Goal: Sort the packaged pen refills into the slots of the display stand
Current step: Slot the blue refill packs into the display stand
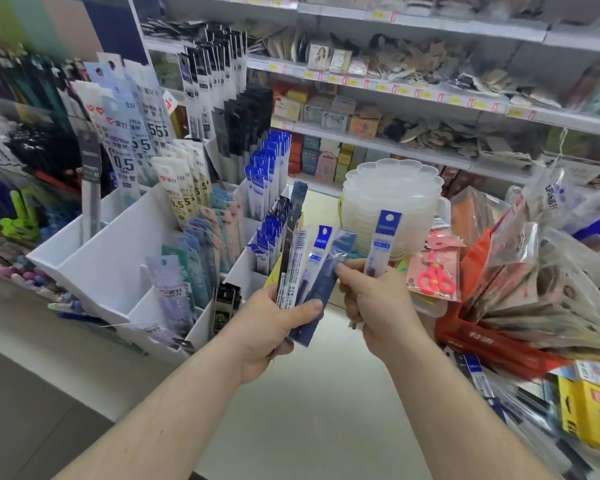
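My left hand (274, 327) grips a fanned bundle of packaged pen refills (307, 271), blue, white and dark packs standing upright. My right hand (374, 299) holds one blue-and-white refill pack (381, 244) upright, and its fingertips touch the rightmost pack of the bundle. The white display stand (118, 251) sits to the left of both hands. Its slots hold many refill packs: white 0.5 packs at the back left, blue packs (267, 168) in the right column, black packs behind. A front-left slot and a wide middle slot look nearly bare.
A stack of clear flower-shaped palettes (392, 202) stands behind my hands. At the right, a red basket (492, 341) holds bagged goods, with pink scissors (435, 275) beside it. Shop shelves (430, 98) full of small boxes run across the back. A yellow box (589, 414) lies lower right.
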Available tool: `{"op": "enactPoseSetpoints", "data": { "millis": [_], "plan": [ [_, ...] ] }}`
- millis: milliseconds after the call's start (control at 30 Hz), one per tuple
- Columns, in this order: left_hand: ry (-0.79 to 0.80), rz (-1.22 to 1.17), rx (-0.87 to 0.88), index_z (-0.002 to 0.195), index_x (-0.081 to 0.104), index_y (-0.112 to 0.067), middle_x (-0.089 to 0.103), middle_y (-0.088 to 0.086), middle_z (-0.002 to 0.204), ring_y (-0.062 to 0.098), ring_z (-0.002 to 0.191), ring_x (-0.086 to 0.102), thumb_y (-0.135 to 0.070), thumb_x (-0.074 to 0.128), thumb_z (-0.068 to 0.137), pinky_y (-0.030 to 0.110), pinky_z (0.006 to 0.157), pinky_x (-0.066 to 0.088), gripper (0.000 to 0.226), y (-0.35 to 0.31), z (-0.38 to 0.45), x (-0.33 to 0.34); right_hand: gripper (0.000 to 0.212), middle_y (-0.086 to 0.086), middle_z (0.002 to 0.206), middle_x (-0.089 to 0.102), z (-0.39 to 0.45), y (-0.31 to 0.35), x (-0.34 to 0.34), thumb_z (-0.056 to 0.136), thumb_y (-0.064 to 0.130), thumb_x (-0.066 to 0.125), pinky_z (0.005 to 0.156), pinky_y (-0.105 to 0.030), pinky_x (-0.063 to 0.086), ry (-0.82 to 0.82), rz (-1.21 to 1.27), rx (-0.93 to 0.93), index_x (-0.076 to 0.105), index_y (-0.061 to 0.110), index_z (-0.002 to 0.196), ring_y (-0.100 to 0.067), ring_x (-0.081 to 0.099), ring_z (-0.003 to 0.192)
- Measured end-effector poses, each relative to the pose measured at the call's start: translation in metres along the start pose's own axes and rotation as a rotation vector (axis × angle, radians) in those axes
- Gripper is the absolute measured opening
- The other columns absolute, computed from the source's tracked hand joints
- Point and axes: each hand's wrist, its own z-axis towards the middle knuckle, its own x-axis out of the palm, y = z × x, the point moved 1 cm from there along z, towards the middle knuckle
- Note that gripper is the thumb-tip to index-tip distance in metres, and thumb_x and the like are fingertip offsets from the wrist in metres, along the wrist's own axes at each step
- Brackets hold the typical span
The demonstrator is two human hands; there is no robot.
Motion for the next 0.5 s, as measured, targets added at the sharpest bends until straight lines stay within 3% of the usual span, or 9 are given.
{"op": "enactPoseSetpoints", "data": {
  "millis": [133,267,367,500],
  "plan": [
    [-0.156,-0.060,0.037,0.099,0.063,-0.018,0.065,-0.010,0.062,0.005,0.048,0.051,-0.021,0.067,0.094,0.018,0.042,0.027,0.007,-0.014,-0.004,-0.014,0.018,-0.003,0.063,0.058,0.030,0.018,-0.008,0.093,0.009,0.062,0.038,-0.020,0.026,-0.216,0.054,-0.065,0.055,0.013,0.077,-0.009,0.035,0.035],
    [-0.216,-0.069,0.111,0.099,0.063,-0.013,0.064,-0.009,0.058,0.004,0.045,0.052,-0.022,0.062,0.097,0.017,0.038,0.037,0.010,-0.032,-0.011,-0.026,0.016,-0.001,0.072,0.069,0.070,0.034,0.007,0.093,0.014,0.063,0.040,-0.022,0.041,-0.282,-0.048,-0.195,0.061,0.015,0.077,-0.006,0.049,0.042],
    [-0.247,-0.115,0.166,0.104,0.061,-0.019,0.073,-0.004,0.068,0.007,0.056,0.062,-0.011,0.058,0.099,0.022,0.048,0.049,0.010,-0.045,-0.011,-0.032,0.016,0.002,0.075,0.072,0.105,0.038,0.026,0.092,0.017,0.063,0.043,-0.021,0.045,-0.308,-0.186,-0.272,0.061,0.017,0.075,-0.007,0.057,0.042],
    [-0.236,-0.124,0.199,0.104,0.058,-0.028,0.077,0.000,0.082,0.009,0.065,0.068,-0.005,0.055,0.099,0.025,0.055,0.055,0.024,-0.051,-0.017,-0.035,0.021,-0.005,0.079,0.072,0.151,0.028,0.050,0.089,0.020,0.061,0.066,-0.041,0.059,-0.320,-0.248,-0.236,0.055,0.021,0.069,-0.024,0.068,0.059]
  ]
}}
